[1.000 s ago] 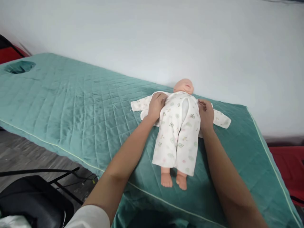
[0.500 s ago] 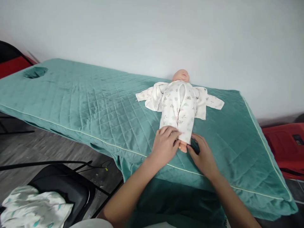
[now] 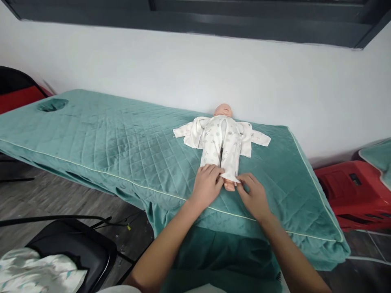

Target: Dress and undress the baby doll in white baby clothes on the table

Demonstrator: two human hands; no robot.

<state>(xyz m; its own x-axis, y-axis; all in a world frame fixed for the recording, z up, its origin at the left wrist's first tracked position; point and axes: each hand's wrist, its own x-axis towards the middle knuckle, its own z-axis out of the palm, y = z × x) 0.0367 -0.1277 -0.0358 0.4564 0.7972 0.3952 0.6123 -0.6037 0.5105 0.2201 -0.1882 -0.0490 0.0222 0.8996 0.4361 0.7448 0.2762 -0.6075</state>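
A baby doll (image 3: 223,110) lies on its back on the green quilted bed (image 3: 122,126), head toward the wall. White printed baby trousers (image 3: 230,150) cover its legs, and a white baby top (image 3: 195,132) is spread out beneath it with both sleeves to the sides. My left hand (image 3: 207,183) pinches the left side of one trouser cuff. My right hand (image 3: 252,191) pinches the right side of that same cuff, which is stretched flat between them. One bare doll foot (image 3: 229,186) shows below the cuff; the other foot is hidden behind my left hand.
A black chair (image 3: 100,252) at the lower left bears a crumpled white printed cloth (image 3: 42,272). A red plastic object (image 3: 351,187) stands beyond the bed's right end. The bed has a face hole (image 3: 52,105) at its far left. The wall (image 3: 183,69) runs along the back.
My right fingers have closed on the cuff, which is now pulled wide between both hands. The camera view has tilted up, showing a dark frame above the wall.
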